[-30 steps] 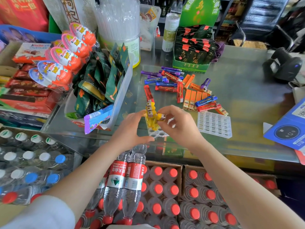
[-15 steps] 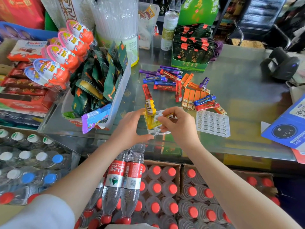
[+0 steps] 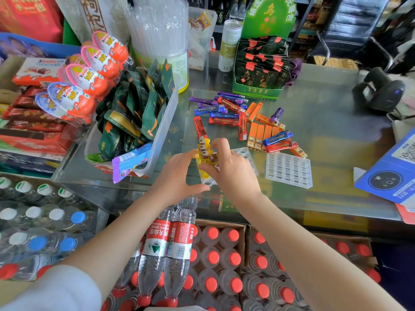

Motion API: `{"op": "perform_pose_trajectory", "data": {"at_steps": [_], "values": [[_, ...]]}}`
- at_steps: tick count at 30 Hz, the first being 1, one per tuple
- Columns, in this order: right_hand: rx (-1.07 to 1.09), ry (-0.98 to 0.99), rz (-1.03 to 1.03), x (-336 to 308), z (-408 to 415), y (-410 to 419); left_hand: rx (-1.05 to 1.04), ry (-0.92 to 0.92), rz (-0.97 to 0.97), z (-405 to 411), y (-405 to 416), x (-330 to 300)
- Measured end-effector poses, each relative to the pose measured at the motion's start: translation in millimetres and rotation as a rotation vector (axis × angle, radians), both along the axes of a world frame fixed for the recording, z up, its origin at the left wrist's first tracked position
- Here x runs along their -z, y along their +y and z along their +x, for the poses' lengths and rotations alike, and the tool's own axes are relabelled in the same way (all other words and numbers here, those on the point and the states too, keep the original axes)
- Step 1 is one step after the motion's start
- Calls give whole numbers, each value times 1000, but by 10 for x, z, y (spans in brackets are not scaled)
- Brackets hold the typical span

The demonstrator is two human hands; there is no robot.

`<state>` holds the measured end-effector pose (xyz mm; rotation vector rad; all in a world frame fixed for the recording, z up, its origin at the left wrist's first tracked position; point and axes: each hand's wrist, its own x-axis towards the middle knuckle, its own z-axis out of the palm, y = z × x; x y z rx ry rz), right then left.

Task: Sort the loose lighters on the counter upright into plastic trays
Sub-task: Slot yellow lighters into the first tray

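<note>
The right hand [image 3: 231, 173] pinches a yellow lighter [image 3: 213, 157] over the near tray [image 3: 207, 181], among others already upright. The left hand [image 3: 177, 178], fingers spread, steadies the tray's left side. Keep the lighter vertical and press it straight down; loose lighters [image 3: 235, 117] wait farther back.

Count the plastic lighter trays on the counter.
2. One tray lies partly hidden under the right hand, holding upright yellow lighters; the second tray lies to its right, near the loose lighters. No others show.
</note>
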<state>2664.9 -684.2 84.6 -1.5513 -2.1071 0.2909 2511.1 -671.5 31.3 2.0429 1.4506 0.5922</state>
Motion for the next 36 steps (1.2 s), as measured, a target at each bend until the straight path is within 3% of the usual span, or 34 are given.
{"op": "perform_pose_trajectory", "data": {"at_steps": [4,12,17,21,30,34,36], "values": [[47,91,-77,-13,-54,3,3,-5,-11,-1,6,0],[66,64,-79,61,-193,-18,28,-85,-39,-17,4,-66],[172,384,-253,105,-82,16,18,-41,-47,-24,44,-21],[178,456,-262,140,5,-13,-7,-31,-13,-13,75,1],[43,237,-117,90,11,65,30,-5,-39,-32,150,-29],[-159,96,-172,60,203,192,49,-1,-36,-44,166,-55],[-155,38,-193,68,370,315,58,-24,-40,-54,163,-60]]}}
